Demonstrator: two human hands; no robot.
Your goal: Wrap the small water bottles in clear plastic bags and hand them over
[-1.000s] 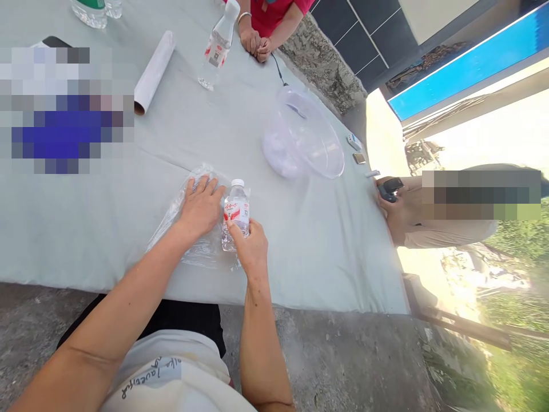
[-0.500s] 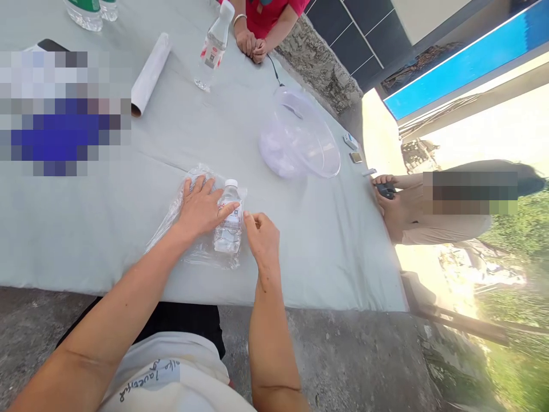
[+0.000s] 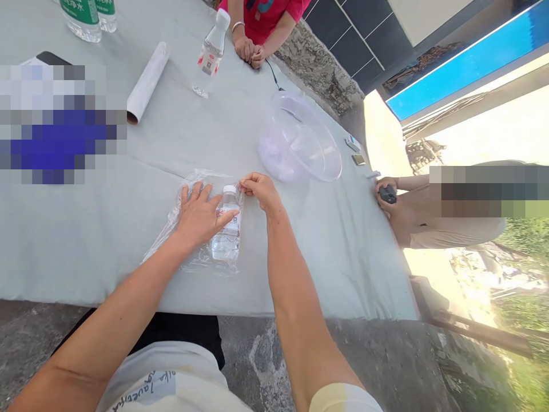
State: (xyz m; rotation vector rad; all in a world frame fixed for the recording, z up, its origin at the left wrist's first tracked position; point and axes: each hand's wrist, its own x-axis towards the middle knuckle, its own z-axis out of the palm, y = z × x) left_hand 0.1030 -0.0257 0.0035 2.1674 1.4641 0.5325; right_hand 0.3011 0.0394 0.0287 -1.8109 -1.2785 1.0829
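A small clear water bottle (image 3: pixel 225 243) with a white cap lies on its side on a crumpled sheet of clear plastic film (image 3: pixel 201 260). My left hand (image 3: pixel 198 214) rests flat with fingers spread on the film, its thumb across the bottle's label. Beside the cap, my right hand (image 3: pixel 262 191) pinches the film's edge between thumb and fingertips. Film runs along the bottle's right side; how much of it covers the bottle is hard to tell.
The cloth-covered table (image 3: pixel 334 252) holds a roll of film (image 3: pixel 148 83), a standing bottle (image 3: pixel 210 57), a clear plastic basin (image 3: pixel 330 163) and green-labelled bottles (image 3: pixel 81 20). One person's hands (image 3: pixel 251 52) rest at the far edge; another person's hands hold a dark object (image 3: pixel 387 194) at right.
My right hand has moved up along the bottle's right side to the film near the cap. My left hand stays spread over the film and bottle.
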